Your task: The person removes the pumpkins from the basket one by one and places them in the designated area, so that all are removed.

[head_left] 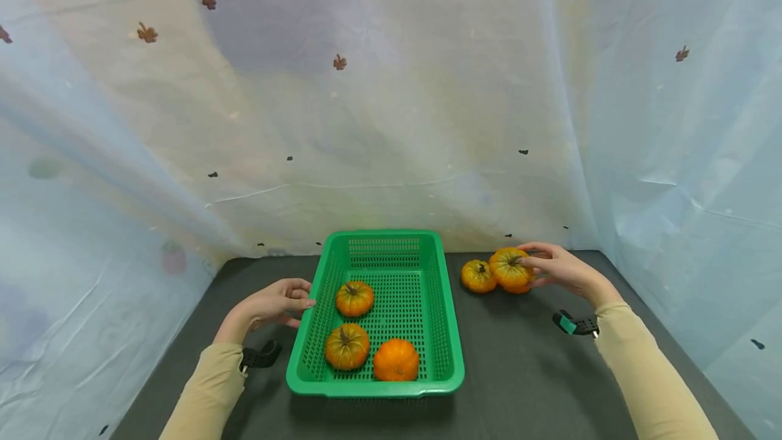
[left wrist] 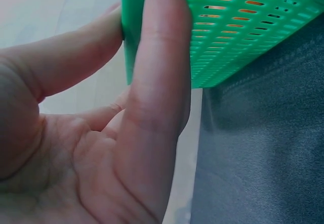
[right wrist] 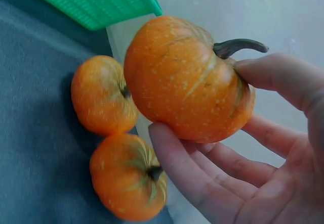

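Observation:
My left hand (head_left: 275, 304) grips the left rim of a green plastic basket (head_left: 453, 331), thumb on top and fingers against the outer side; the left wrist view shows the rim (left wrist: 132, 37) between them. Inside the basket lie three small pumpkins: a mottled one (head_left: 354, 299), another below it (head_left: 347, 347), and a plain orange one (head_left: 396, 360). My right hand (head_left: 565, 270) holds a small pumpkin with a dark curved stem (right wrist: 187, 82), thumb by the stem and fingers beneath. Two more pumpkins rest on the table under it, one to the left (head_left: 478, 276), the other mostly hidden (right wrist: 129, 177).
A dark table (head_left: 507, 372) carries the basket near its middle. Pale plastic sheeting (head_left: 391, 121) hangs behind and along both sides, close to the table's edges. The pumpkins on the table sit near the back edge, right of the basket.

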`<action>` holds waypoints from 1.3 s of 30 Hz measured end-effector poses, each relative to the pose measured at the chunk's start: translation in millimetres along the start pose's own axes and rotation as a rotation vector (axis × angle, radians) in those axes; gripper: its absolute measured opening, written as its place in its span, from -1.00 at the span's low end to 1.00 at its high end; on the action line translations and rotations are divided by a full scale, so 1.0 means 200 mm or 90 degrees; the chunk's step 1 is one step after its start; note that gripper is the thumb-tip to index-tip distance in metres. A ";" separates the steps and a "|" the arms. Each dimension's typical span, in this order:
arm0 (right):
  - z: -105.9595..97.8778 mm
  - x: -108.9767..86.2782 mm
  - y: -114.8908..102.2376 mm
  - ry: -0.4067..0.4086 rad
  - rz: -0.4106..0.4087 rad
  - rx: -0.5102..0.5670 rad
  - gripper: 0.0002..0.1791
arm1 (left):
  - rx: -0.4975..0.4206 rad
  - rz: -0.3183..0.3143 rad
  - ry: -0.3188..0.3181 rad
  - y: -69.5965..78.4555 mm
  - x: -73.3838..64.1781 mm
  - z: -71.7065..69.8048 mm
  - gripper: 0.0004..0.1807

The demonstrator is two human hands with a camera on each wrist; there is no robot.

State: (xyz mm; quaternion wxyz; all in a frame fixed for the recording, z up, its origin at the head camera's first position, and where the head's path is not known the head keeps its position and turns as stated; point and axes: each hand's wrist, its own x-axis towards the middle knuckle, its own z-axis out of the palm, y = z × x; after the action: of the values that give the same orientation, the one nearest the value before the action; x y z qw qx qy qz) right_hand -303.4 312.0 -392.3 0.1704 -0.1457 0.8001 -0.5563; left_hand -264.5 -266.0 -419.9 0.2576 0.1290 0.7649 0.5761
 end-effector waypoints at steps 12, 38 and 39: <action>-0.09 -0.08 0.11 0.066 0.006 0.010 -0.34 | -0.005 0.004 -0.006 0.00 0.00 -0.01 -0.38; -0.19 -0.14 0.33 0.209 0.058 0.070 -0.17 | -0.035 0.004 -0.004 -0.05 0.01 -0.06 -0.37; -0.19 -0.15 0.34 0.216 0.060 0.074 -0.17 | -0.036 0.004 -0.004 -0.06 0.01 -0.06 -0.36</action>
State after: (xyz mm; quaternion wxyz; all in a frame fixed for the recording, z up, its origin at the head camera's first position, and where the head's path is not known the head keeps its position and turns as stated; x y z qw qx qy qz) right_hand -296.8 379.3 -440.9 0.0670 -0.0022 0.7899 -0.6095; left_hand -271.0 -278.1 -428.9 0.2613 0.1259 0.7473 0.5978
